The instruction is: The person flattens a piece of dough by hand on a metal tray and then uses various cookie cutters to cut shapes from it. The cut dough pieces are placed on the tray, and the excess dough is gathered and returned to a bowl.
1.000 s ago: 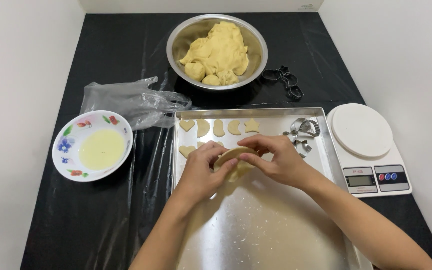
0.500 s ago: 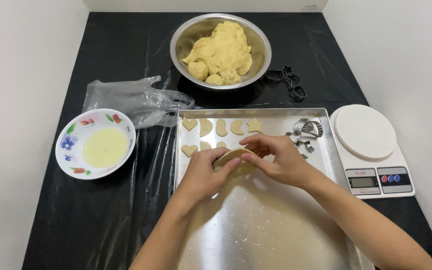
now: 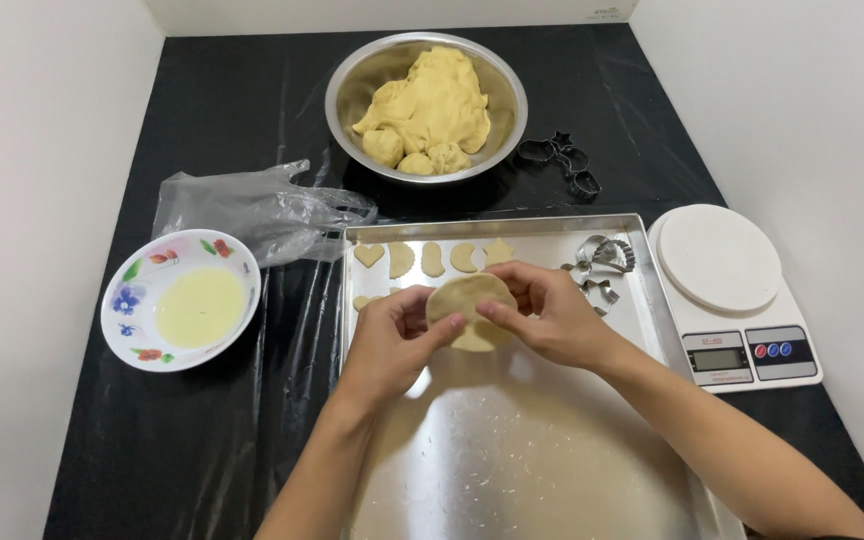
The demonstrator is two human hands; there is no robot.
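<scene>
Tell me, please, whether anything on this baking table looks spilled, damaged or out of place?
Nothing stands out: both hands hold a flat dough round over the tray, which carries only scattered crumbs.

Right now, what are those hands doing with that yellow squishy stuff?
A person is pressing a flat round of dough between the left hand and right hand, holding it over a metal baking tray. Cut-out dough shapes, including a heart, moon and star, line the tray's far edge, with metal cookie cutters beside them. Behind sits a steel bowl of more dough; a kitchen scale stands at the right.
</scene>
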